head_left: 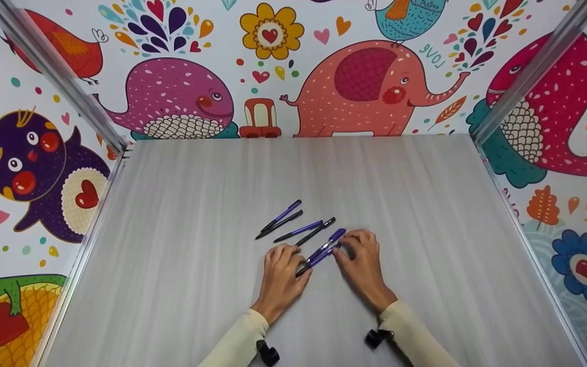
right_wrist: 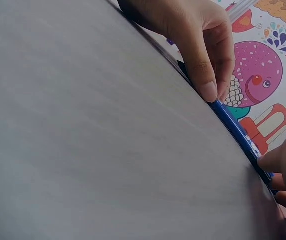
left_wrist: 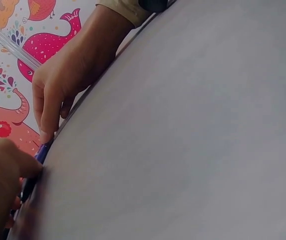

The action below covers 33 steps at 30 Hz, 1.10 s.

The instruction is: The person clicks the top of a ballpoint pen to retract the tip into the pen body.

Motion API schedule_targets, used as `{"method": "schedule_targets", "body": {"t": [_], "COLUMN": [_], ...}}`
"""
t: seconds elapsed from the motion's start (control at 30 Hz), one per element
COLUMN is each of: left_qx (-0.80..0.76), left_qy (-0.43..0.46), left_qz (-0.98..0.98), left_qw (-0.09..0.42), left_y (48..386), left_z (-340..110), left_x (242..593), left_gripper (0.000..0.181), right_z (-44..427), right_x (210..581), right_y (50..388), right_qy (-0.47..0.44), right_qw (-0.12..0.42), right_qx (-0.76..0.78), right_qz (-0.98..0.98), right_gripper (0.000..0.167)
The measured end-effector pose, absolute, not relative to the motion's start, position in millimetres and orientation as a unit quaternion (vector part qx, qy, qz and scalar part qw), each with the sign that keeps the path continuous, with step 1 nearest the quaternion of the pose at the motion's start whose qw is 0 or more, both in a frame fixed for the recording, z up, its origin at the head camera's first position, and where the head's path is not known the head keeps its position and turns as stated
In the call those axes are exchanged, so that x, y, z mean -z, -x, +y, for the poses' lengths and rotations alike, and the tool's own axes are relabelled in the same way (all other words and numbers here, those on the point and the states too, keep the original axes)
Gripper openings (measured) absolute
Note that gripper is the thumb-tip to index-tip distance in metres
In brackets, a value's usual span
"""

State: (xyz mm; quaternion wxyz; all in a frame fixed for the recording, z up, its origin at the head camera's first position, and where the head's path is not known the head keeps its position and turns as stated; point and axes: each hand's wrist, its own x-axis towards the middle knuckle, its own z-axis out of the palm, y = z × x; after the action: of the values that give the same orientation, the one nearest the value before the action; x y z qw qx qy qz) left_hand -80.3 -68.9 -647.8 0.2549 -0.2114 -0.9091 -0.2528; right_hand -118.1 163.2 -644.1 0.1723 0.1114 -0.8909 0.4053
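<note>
Two blue-purple pens (head_left: 322, 250) lie close together on the slant between the two hands, low over or on the table. My left hand (head_left: 284, 272) pinches their dark lower ends between thumb and fingers. At the upper end, my right hand (head_left: 362, 265) has thumb and fingertips on the pens, with its fingers bent. In the right wrist view the left thumb presses along a blue pen (right_wrist: 237, 132), while the right fingertips meet its other end. The left wrist view shows a blue pen (left_wrist: 42, 152) between both hands, partly hidden by the left hand.
Beyond the left hand several more pens lie on the grey table (head_left: 196, 204): a purple-and-black pen (head_left: 282, 216) beside a black pen (head_left: 286, 221), then a purple pen (head_left: 301, 231) and another black pen (head_left: 316, 232). Printed cartoon walls (head_left: 273, 76) border the table.
</note>
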Motion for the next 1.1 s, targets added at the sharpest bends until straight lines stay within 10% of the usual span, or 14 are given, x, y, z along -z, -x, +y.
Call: {"method": "schedule_targets", "body": {"t": [1.1], "left_qx": [0.287], "left_qy": [0.21], "left_qz": [-0.896], "left_qw": [0.264], "left_y": [79.0], "left_z": [-63.6], "left_x": [628.4], "left_gripper": [0.017], "right_z": [162.1], "right_x": [628.5], "right_y": [110.8], "right_qy": [-0.131], "right_qw": [0.198], "right_qx": [-0.43], "right_qz": [-0.871], "right_gripper": [0.027]}}
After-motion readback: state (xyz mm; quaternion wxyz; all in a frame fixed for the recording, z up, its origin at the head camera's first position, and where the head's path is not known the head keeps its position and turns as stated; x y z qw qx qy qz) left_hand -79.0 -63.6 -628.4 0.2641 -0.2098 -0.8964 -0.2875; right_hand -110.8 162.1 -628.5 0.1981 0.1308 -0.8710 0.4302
